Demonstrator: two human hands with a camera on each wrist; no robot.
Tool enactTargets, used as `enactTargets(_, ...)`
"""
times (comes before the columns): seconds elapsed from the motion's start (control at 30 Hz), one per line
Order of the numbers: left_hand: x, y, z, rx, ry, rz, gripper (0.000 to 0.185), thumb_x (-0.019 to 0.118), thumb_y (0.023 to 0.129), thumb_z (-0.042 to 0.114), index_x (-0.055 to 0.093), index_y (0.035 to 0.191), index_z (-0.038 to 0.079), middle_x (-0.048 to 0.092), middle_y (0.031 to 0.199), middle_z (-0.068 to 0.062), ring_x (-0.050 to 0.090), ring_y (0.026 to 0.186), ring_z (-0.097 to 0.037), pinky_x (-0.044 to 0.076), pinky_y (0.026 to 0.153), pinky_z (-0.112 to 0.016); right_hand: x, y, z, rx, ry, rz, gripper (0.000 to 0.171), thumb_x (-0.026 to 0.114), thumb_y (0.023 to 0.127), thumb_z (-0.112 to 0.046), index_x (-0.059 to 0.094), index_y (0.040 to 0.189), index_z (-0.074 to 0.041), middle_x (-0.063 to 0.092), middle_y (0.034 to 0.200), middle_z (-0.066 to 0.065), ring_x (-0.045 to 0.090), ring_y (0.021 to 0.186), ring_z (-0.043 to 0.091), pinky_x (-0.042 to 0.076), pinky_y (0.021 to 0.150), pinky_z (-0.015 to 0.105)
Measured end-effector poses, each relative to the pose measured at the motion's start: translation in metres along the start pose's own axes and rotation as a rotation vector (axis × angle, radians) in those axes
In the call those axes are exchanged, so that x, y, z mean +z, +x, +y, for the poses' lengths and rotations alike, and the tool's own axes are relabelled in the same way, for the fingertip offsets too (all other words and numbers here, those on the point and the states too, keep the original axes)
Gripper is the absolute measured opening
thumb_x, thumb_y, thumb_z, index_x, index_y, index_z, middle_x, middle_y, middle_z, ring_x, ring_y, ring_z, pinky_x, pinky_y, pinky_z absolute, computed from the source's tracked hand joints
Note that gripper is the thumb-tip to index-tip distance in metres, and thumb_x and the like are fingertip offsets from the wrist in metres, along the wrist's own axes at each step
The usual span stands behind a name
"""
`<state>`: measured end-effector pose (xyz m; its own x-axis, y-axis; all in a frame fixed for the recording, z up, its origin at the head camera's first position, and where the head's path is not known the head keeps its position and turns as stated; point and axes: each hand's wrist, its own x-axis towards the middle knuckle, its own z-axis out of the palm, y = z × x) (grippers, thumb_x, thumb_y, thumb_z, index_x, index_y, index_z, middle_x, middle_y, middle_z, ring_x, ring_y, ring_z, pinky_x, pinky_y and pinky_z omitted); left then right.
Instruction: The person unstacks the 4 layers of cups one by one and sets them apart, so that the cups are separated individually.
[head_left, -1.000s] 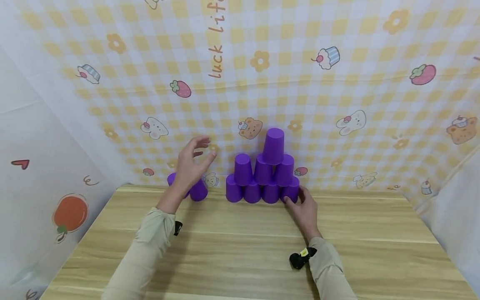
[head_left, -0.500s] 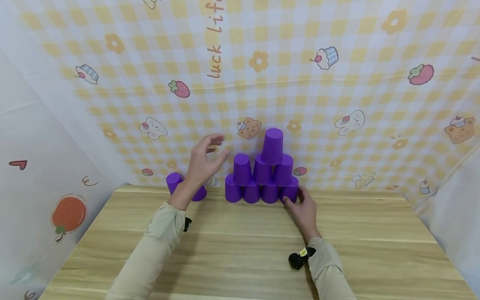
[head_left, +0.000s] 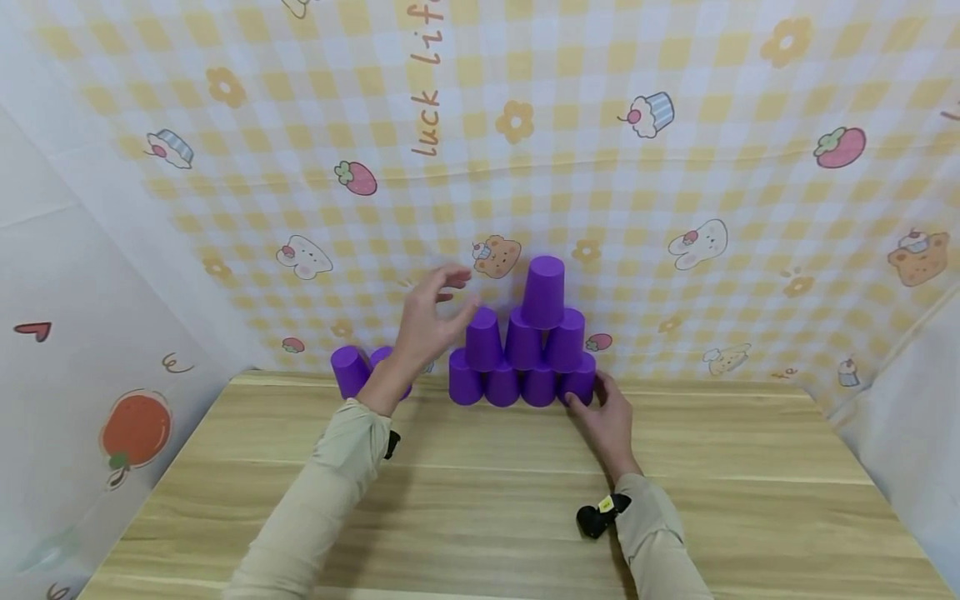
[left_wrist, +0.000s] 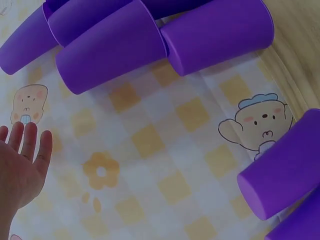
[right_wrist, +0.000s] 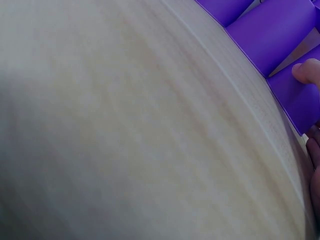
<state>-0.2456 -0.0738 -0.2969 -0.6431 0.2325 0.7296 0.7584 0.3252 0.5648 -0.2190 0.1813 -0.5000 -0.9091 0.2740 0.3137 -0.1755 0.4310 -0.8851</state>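
Upside-down purple cups form a stepped stack against the backdrop: several in the bottom row, three in the second row and one top cup over the right pair. My left hand, holding nothing, is raised just left of the second row's left cup, fingers apart and thumb toward it. In the left wrist view that hand shows at the left edge, below the stacked cups. My right hand holds the bottom row's right-end cup; in the right wrist view its thumb presses the cup's side.
Two more upside-down purple cups stand to the left, one nearer the edge and one partly behind my left forearm. A checked cloth backdrop rises directly behind the wooden table.
My left hand has moved right, from over the two separate cups to beside the stack's second row. My right hand stays at the bottom right cup, and the stack stands unchanged.
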Motion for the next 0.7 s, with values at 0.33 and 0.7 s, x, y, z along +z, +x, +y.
enactTargets(0.33,0.026,0.003,-0.030,0.014,0.008,-0.019,0.038,0.063,0.077,0.016,0.051,0.109,0.001,0.055,0.105,-0.009,0.053,0.092,-0.019,0.048,0.073,-0.038,0.000,0.000,-0.002,0.018,-0.006,0.009,0.057,0.071,0.069,-0.024,0.047,0.118,-0.007,0.051,0.116,0.011,0.046,0.109,0.021,0.037,0.091,0.027)
enactTargets(0.7,0.049,0.010,-0.022,-0.012,-0.009,-0.076,0.046,0.062,0.078,0.027,0.048,0.113,0.003,0.051,0.109,-0.011,0.052,0.094,-0.023,0.048,0.073,-0.036,0.000,0.001,-0.001,0.000,-0.011,0.007,0.057,0.071,0.069,-0.024,0.047,0.118,-0.008,0.051,0.115,0.010,0.047,0.108,0.020,0.037,0.091,0.026)
